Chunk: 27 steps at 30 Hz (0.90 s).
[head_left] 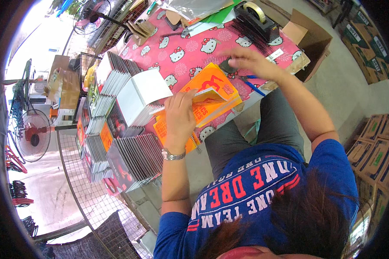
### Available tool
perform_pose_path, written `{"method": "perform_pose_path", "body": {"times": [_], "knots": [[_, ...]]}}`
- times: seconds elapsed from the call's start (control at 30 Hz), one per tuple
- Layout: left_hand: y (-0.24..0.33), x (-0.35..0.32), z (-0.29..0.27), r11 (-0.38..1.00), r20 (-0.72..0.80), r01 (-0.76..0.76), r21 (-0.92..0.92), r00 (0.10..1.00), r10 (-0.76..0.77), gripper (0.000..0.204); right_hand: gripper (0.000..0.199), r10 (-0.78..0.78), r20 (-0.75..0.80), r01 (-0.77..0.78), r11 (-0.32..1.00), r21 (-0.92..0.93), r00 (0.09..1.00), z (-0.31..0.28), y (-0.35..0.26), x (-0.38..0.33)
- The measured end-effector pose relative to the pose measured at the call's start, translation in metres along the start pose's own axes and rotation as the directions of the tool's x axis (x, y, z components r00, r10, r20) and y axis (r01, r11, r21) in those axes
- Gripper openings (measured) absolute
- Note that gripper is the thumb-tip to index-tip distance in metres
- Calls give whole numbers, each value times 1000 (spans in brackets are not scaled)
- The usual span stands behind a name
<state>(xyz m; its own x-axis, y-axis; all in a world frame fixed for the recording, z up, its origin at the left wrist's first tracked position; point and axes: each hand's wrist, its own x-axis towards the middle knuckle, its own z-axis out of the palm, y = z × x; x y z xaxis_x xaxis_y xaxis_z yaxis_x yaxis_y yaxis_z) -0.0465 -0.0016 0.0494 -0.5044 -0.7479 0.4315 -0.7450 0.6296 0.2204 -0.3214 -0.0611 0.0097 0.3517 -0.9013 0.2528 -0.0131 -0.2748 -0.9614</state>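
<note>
My left hand, with a metal watch on its wrist, is closed on the edge of an orange spiral notebook at the front of the table. Part of the notebook's cover or pages is lifted beside my fingers. More orange covers show below and left of that hand. My right hand hangs over the table beyond the notebook, blurred; whether its fingers hold anything is unclear. Close to it is a small dark rounded object. Blue-handled pliers lie at the table edge below my right wrist.
Stacks of spiral notebooks fill the left side, one topped with white pages. The table has a pink patterned cover. Black binding coils and a tape roll lie at the back right, near an open carton.
</note>
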Motion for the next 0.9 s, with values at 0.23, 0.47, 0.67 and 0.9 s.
{"method": "perform_pose_path", "body": {"times": [0.23,0.47,0.67,0.9], "knots": [[2,-3,14,1000,-90,16,2,996,-16,26,22,-229,-10,219,940,-263,973,31,0,-32],[2,11,14,999,-139,13,-46,990,-19,17,32,-396,70,367,751,-549,916,40,-11,-28],[4,9,13,998,-134,30,-47,990,-36,18,24,-455,-47,347,739,-577,889,53,-13,-26],[8,7,14,1000,-125,29,-3,992,-29,20,31,-214,29,214,936,-281,976,55,-15,-32]]}}
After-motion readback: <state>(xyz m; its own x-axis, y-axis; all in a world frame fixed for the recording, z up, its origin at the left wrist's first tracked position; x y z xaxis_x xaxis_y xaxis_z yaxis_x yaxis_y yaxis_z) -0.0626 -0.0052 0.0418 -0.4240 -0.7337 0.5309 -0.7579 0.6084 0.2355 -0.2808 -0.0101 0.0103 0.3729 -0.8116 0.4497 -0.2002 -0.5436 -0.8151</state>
